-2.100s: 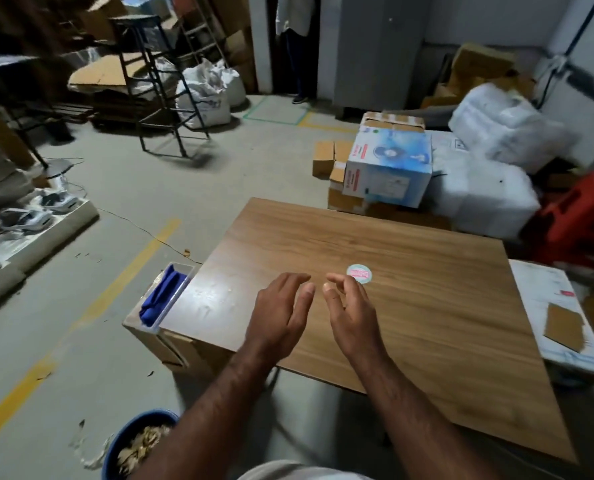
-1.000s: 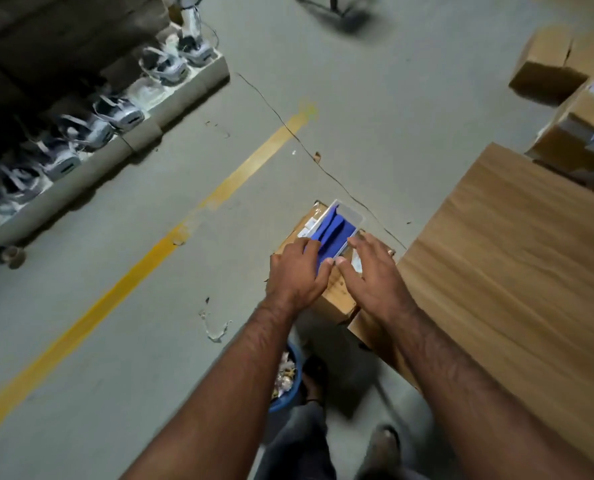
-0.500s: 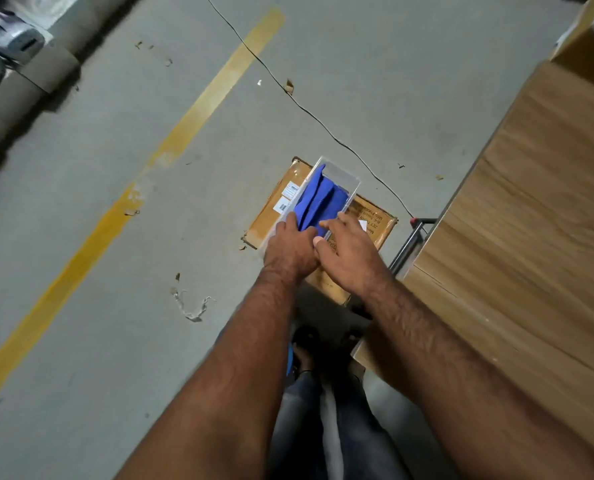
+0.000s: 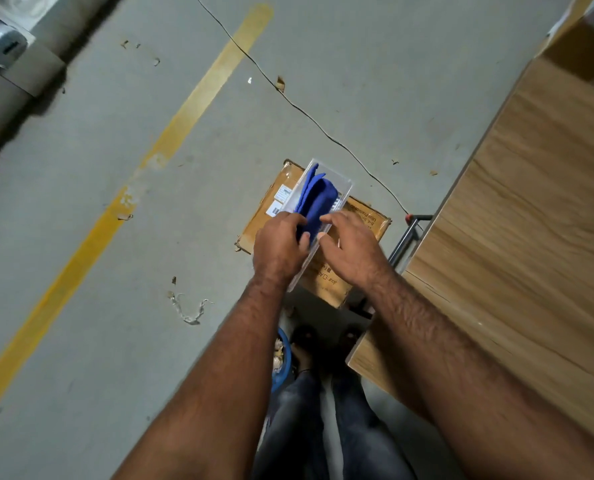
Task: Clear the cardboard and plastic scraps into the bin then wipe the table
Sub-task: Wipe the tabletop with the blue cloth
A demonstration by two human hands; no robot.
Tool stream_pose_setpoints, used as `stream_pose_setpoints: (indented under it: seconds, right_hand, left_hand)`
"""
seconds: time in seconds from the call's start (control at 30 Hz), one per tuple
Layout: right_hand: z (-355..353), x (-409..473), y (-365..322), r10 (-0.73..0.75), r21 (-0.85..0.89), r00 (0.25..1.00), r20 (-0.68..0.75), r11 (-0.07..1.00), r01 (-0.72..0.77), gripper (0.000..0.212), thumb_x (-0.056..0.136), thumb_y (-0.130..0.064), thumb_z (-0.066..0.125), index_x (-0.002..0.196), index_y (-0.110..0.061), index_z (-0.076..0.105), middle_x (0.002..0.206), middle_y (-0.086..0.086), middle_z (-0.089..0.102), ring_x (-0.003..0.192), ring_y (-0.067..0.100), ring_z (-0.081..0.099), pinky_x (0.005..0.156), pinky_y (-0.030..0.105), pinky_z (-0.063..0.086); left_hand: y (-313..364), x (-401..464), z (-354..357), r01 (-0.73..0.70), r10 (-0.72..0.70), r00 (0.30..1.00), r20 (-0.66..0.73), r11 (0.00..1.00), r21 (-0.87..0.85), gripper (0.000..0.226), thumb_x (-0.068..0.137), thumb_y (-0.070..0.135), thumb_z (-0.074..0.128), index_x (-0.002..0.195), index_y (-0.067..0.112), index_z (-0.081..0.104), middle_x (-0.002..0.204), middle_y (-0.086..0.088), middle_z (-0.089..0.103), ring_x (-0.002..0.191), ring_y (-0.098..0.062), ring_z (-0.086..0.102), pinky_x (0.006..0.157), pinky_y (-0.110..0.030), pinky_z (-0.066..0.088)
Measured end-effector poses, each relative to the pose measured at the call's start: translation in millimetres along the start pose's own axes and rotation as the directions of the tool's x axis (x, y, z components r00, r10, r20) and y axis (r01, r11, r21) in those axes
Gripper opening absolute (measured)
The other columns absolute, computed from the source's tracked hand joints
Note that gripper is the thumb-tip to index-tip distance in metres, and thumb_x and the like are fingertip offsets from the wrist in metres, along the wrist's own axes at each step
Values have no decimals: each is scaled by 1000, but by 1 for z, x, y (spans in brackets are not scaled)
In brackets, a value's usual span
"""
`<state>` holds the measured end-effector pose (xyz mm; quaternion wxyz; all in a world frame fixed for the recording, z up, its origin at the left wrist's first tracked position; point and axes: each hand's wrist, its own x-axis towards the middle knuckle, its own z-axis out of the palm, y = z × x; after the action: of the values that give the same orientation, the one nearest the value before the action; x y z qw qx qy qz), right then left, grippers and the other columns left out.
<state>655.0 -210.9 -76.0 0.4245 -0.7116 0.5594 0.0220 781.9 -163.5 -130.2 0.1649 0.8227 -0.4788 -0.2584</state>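
While I look down from the head camera, these are my readings.

Cloth: a folded blue cloth [image 4: 314, 199] stands on edge inside a clear rectangular plastic tray [image 4: 337, 181], its near end between my two hands.

Tray: it lies on top of a brown cardboard box [image 4: 361, 221] with a white barcode label, which sits on the floor just beside the table's corner.

Left hand: my left hand [image 4: 278, 244] has its fingers curled round the near end of the cloth, pinching it inside the tray.

Right hand: my right hand [image 4: 352, 249] lies over the tray's right wall, fingers bent, fingertips at the rim next to the cloth; I cannot tell whether they grasp the cloth or the tray.

Table: the wooden laminate table [image 4: 531, 237] fills the right side, with a metal leg [image 4: 404, 239] showing at its corner near the box.

Bin: a round blue bin [image 4: 284, 358] with pale scraps inside shows below my left forearm, mostly hidden, close to my legs.

Floor: grey concrete floor [image 4: 115, 341] carries a yellow painted stripe [image 4: 143, 174] running diagonally, a thin black cable [image 4: 306, 114] leading toward the box, and small scattered bits of litter [image 4: 188, 310].
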Motion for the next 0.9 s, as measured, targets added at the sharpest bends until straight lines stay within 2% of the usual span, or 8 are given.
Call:
stream_pose_setpoints:
  seconds: [0.13,0.23,0.43,0.5,0.6,0.7,0.8,0.9]
  right_hand:
    - [-27,-14,-7,-18,93,995,-103,995,28,36,102,-26,60,137,-19,59,143,4,53,128,18,54,104,26,39]
    - [-56,-32,-10,24,224,982,-190,974,20,34,99,-29,64,133,-22,61,137,0,58,118,15,61,106,37,50]
    - [-129,-93,-13,-64,223,925,-376,962,157,72,88,-15,76,152,-23,44,148,2,47,114,15,58,100,34,50]
    - [-154,-118,-11,-91,180,909,-407,967,177,88,83,-14,80,157,-31,36,152,4,39,125,19,53,106,37,48]
    - [-192,-155,-5,-78,112,909,-409,984,135,99,79,-16,85,159,-42,31,166,8,21,151,23,33,119,34,34]
    - [-228,-194,7,-43,89,880,-473,991,97,90,77,-10,83,151,-41,45,169,7,16,156,20,24,120,28,27]
    - [-260,-240,18,-104,58,843,-528,986,157,79,75,-4,76,144,-36,55,165,7,25,157,16,22,124,29,28]
    - [-286,-286,28,-133,54,841,-525,980,189,66,76,-8,76,136,-30,64,162,5,33,151,15,33,121,34,34]
  left_hand:
    - [14,-8,-44,-52,16,995,-96,924,-378,23,79,3,67,84,23,77,84,13,75,79,-2,67,79,-19,52]
    - [39,-19,-82,-100,71,995,-76,836,-539,23,77,6,60,77,27,72,81,14,74,80,-1,67,78,-15,51]
    - [109,-38,-144,-236,300,953,36,814,-531,27,80,-6,57,80,18,69,82,4,72,81,-9,66,72,-21,50]
    - [139,-47,-157,-305,404,910,91,802,-513,25,83,-5,55,82,18,67,82,2,71,80,-11,65,69,-22,49]
    - [185,-65,-176,-413,551,822,145,751,-515,20,83,0,54,87,18,63,83,-1,68,75,-11,61,66,-25,47]
    - [232,-86,-193,-473,664,727,176,669,-573,23,79,2,54,91,21,60,86,-2,71,78,-12,64,68,-25,50]
    - [277,-110,-206,-480,751,629,200,578,-660,26,83,-6,56,94,17,58,84,0,71,70,-10,62,62,-20,49]
    - [318,-136,-208,-462,811,538,230,512,-724,30,90,-15,59,100,13,58,85,-9,71,68,-15,62,59,-22,51]
